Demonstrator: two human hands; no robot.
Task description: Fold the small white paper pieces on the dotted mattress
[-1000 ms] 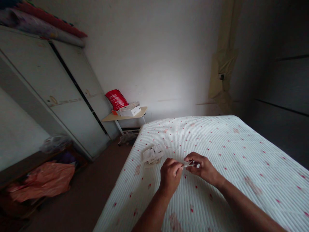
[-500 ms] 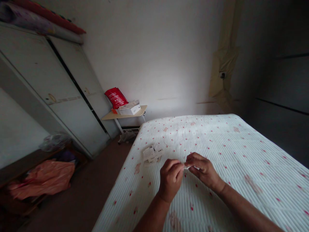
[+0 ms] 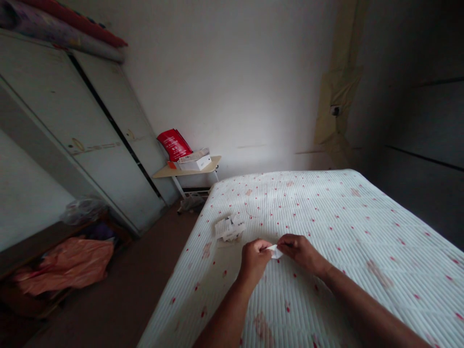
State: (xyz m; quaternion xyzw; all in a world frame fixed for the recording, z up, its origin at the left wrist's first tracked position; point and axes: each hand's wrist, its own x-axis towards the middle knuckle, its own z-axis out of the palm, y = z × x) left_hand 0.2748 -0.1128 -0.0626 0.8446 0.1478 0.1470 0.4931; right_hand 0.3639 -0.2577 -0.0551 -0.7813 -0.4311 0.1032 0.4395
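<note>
Dim room with a pale wall (image 3: 224, 87) and, before it, a bed (image 3: 319, 208) whose ribbed white cover, dotted with red, lies beneath the work. Two bare hands nearly meet over the cover: the left hand (image 3: 253, 261) and the right hand (image 3: 300, 251) share a small white piece (image 3: 275, 252), apparently paper, which spans the narrow gap between them. Each hand's thumb and fingers are drawn together in a pinch on their own side of the piece; the exact fingertip contact is too small to tell. Printed scraps (image 3: 230, 228) lie in a loose heap on the cover, beyond the left hand and to its left, apart from both hands. For good handling, a light but secure pinch is judged best, since so thin a piece would probably crease or tear under an uneven pull; both hands should work at one height, wrists steady, with the thumbs guiding the edges and the middle left visible, while the heap, being loose, is best left undisturbed by the left knuckles
</note>
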